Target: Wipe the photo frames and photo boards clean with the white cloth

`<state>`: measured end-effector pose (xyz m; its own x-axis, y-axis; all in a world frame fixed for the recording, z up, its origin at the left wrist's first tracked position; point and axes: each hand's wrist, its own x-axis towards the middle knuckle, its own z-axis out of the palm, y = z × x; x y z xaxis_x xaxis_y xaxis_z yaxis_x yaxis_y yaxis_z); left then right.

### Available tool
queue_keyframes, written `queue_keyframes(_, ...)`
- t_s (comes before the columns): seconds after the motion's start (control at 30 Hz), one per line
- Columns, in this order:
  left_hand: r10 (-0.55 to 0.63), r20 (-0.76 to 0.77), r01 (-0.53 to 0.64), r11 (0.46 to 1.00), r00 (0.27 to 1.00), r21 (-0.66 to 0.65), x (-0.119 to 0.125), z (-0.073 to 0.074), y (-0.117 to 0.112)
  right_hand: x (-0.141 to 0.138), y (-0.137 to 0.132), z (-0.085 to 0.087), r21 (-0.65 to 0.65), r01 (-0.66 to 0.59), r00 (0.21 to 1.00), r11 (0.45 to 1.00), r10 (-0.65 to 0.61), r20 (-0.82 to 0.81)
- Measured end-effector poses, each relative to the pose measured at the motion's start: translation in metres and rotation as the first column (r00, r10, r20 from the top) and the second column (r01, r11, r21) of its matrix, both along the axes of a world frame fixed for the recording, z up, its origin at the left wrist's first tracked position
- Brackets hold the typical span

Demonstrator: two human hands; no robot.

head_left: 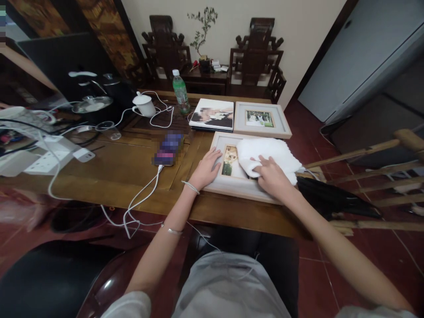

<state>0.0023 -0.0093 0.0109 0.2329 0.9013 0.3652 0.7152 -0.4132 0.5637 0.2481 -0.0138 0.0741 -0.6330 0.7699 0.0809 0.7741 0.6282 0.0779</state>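
Observation:
A picture frame (228,183) with a pale wooden border and a small photo inside lies flat at the table's front edge. My left hand (208,170) rests on its left edge, fingers spread. Over the right half of the frame is a folded white fluffy towel (273,152). My right hand (270,176) grips the towel's near side, thumb and fingers bent into it, and presses it on the frame. Part of the photo is hidden under the cloth.
Behind lie a second picture frame (240,128) and a white-topped photo album (212,108). A phone (168,148) with a white cable, a green bottle (180,92), a lidded white cup (144,105) and a power strip (49,154) stand leftward. Bamboo poles (361,154) are at right.

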Motion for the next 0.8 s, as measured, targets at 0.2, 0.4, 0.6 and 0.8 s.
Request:
queue_keyframes(0.2, -0.003, -0.008, 0.003, 1.000, 1.000, 0.020, 0.001, 0.001, 0.000, 0.008, -0.037, 0.006, -0.087, -0.067, 0.995, 0.994, 0.061, -0.076)
queue_keyframes(0.4, -0.007, 0.010, 0.007, 1.000, 1.000, 0.008, 0.000, 0.002, 0.000, 0.011, -0.017, 0.002, -0.046, -0.016, 0.997, 0.999, 0.012, -0.079)
queue_keyframes(0.6, -0.003, 0.007, 0.003, 1.000, 1.000, 0.003, 0.000, 0.002, -0.001, 0.007, 0.012, -0.004, 0.022, 0.020, 0.998, 1.000, -0.019, -0.057)
queue_keyframes(0.8, -0.009, -0.014, 0.009, 1.000, 1.000, 0.013, 0.000, 0.002, 0.000, 0.002, -0.022, 0.007, -0.049, -0.040, 0.999, 0.998, 0.041, 0.021)
